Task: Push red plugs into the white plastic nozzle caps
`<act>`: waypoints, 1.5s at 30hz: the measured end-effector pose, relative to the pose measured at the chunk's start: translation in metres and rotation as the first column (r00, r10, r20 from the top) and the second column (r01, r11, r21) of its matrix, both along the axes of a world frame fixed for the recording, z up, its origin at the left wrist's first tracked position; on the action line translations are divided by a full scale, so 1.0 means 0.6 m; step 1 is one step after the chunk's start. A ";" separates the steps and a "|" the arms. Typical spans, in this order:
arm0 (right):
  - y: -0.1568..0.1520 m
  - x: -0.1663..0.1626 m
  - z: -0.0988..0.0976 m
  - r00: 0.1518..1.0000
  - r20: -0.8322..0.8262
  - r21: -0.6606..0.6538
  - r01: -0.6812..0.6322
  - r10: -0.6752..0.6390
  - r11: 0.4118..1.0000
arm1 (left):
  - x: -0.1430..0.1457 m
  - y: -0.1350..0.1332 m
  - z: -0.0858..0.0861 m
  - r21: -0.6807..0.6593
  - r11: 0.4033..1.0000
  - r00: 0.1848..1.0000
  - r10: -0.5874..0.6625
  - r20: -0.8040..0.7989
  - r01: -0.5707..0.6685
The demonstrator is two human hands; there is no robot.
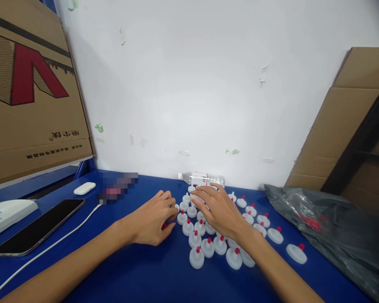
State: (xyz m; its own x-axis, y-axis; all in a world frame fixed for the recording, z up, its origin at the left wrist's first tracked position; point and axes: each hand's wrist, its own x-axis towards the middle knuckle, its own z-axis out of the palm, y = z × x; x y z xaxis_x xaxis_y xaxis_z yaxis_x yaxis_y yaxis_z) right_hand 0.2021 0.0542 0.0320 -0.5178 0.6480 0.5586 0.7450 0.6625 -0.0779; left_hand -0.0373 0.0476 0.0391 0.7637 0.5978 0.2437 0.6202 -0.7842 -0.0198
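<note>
Several white round caps with red tips (pixel 208 246) stand in a cluster on the blue table (pixel 139 273). My left hand (pixel 153 219) rests at the cluster's left edge, fingers curled, with a bit of red showing under the fingertips; what it holds is hidden. My right hand (pixel 216 208) lies over the middle of the cluster, fingers stretched out, its fingertips on a white cap at the far side. A clear plastic bottle (pixel 202 179) lies on its side just behind the caps, against the wall.
A black phone (pixel 41 227) with a white cable (pixel 50 248) lies at the left, next to a white earbud case (pixel 84 188) and a white device (pixel 6 210). A dark plastic bag (pixel 328 227) fills the right side. Cardboard boxes (pixel 28 92) lean at both sides.
</note>
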 end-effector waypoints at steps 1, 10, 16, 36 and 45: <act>-0.001 0.000 0.003 1.000 0.003 0.027 0.004 -0.005 1.000 | 0.000 -0.001 0.001 -0.003 1.000 1.000 0.005 -0.007 -0.005; -0.001 0.000 -0.004 0.997 0.076 0.133 -0.011 0.001 0.991 | 0.005 -0.005 -0.001 0.009 1.000 0.998 -0.001 -0.056 0.001; -0.004 -0.003 -0.001 0.995 0.094 0.128 -0.030 0.018 0.991 | 0.004 0.001 -0.011 0.027 0.999 0.998 -0.027 -0.049 0.028; -0.001 -0.004 -0.008 0.992 0.125 0.127 -0.036 0.020 0.991 | 0.000 -0.005 0.000 0.062 0.998 0.998 -0.015 -0.065 0.019; -0.004 -0.005 -0.007 0.995 0.097 0.148 -0.044 0.029 0.988 | 0.003 -0.001 -0.007 0.080 0.996 0.998 -0.043 -0.045 0.046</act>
